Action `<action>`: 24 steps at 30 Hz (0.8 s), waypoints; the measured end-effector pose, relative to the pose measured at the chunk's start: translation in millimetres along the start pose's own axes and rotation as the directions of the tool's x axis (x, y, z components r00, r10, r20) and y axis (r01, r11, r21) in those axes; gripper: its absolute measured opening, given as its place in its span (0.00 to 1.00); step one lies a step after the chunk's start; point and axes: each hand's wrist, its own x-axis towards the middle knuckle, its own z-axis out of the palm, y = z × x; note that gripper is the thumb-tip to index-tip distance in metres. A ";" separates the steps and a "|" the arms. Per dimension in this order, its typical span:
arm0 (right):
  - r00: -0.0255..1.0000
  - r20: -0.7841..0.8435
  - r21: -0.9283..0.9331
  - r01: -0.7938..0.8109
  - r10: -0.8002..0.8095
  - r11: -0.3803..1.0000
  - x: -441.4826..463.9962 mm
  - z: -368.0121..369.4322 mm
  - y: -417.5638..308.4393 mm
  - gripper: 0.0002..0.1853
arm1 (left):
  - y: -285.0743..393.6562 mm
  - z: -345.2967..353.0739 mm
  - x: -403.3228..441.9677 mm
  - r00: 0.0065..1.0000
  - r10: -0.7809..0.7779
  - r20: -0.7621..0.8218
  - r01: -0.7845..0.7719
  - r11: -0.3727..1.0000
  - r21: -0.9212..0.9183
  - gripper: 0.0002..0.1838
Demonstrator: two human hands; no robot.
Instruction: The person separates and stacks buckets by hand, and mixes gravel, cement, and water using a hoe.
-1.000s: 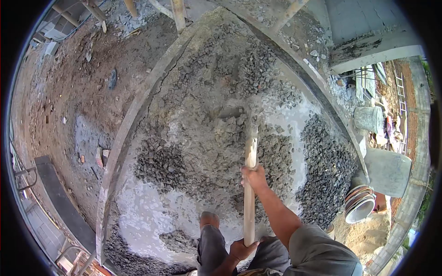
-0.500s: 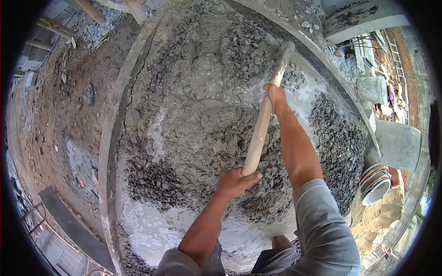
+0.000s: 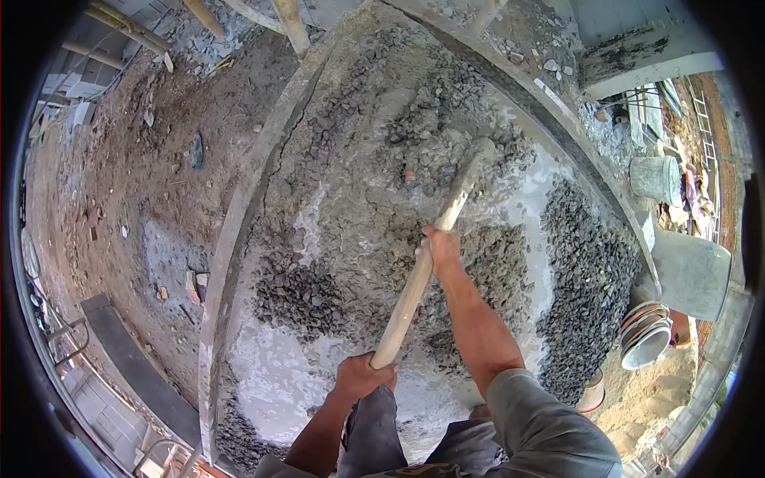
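Note:
Both my hands grip a long pale wooden handle [image 3: 408, 299] that slants from low centre up to the right. My left hand [image 3: 362, 376] is closed round its near end, close to my knees. Farther up, my right hand [image 3: 443, 249] wraps the handle near its middle. The far end of the handle is coated in grey mix, and the tool's head is buried or hidden there, so its kind cannot be made out. Beneath and around it spreads wet grey concrete mix [image 3: 358, 191] with dark gravel [image 3: 594, 275] along the right.
Raised edging [image 3: 231, 263] bounds the mix on the left, and another strip [image 3: 582, 135] on the upper right. A grey bucket [image 3: 655, 179], a large grey container [image 3: 692, 271] and stacked buckets [image 3: 647, 344] stand right. A dark plank [image 3: 135, 370] lies lower left.
Both hands have drawn the handle toward my body and leftward. Its far end now sits lower in view, in the mix. The camera view has shifted slightly too.

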 end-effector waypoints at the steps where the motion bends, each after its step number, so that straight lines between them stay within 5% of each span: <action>1: 1.000 0.013 0.019 -0.004 0.004 1.000 -17.1 4.3 16.1 0.10 | -13.2 3.8 -16.9 0.998 0.003 -0.061 0.000 0.999 0.043 0.27; 6: 0.978 0.197 -0.059 0.077 -0.064 0.995 -82.6 12.1 33.7 0.10 | -54.0 44.4 -60.4 0.995 0.045 -0.089 -0.055 0.992 -0.115 0.23; 9: 0.949 0.250 -0.085 0.220 -0.193 0.972 -98.0 27.7 -42.7 0.12 | -14.7 59.5 -28.6 0.987 0.091 -0.129 -0.117 0.969 -0.216 0.21; 12: 0.863 0.307 -0.091 0.446 -0.401 0.891 -77.4 62.8 -141.0 0.14 | 48.5 3.4 46.4 0.978 0.193 -0.083 -0.207 0.952 -0.225 0.17; 13: 0.809 0.272 -0.127 0.567 -0.522 0.814 -65.5 79.9 -167.0 0.08 | 65.7 -21.1 67.8 0.970 0.227 -0.084 -0.242 0.924 -0.296 0.17; 16: 0.811 0.261 -0.155 0.571 -0.524 0.806 -36.9 130.0 -207.9 0.12 | 80.7 -80.1 93.7 0.964 0.227 -0.138 -0.265 0.827 -0.495 0.17; 21: 0.944 0.322 -0.393 0.209 -0.079 0.895 15.2 190.2 -22.0 0.16 | 1.9 -44.4 10.4 0.965 -0.220 -0.143 0.067 0.732 -0.678 0.18; 24: 0.904 0.410 -0.604 0.371 -0.125 0.705 13.2 185.4 26.0 0.19 | 1.6 -25.2 -21.8 0.955 -0.284 -0.088 0.111 0.615 -0.781 0.18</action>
